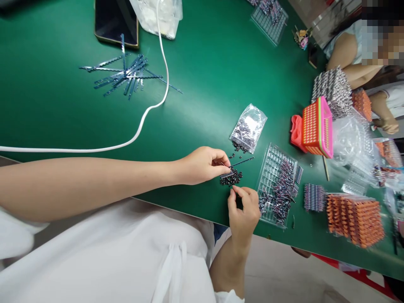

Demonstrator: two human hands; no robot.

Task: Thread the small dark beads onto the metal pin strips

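My left hand (206, 166) reaches across the green table with thumb and fingers pinched on a thin dark metal strip (243, 162), whose end sticks out to the right. Directly below the strip lies a small pile of shiny dark bead-like pieces (235, 178). At the pile's near edge is my right hand (244, 210), its thumb and forefinger pressed together; whatever is between them is too small to make out. A clear plastic bag (249, 126) of similar dark pieces lies beyond, with some spilled at its mouth. Right of my hands is a clear compartment tray (271, 168) heaped with thin dark and pinkish pieces.
Bluish notched metal strips (126, 75) lie in a loose heap at the back left, near a phone (116, 23). A white cable (139, 126) curves across the table. On the right are an orange basket (312, 128), stacked orange pieces (355, 221) and another person's hand (389, 125).
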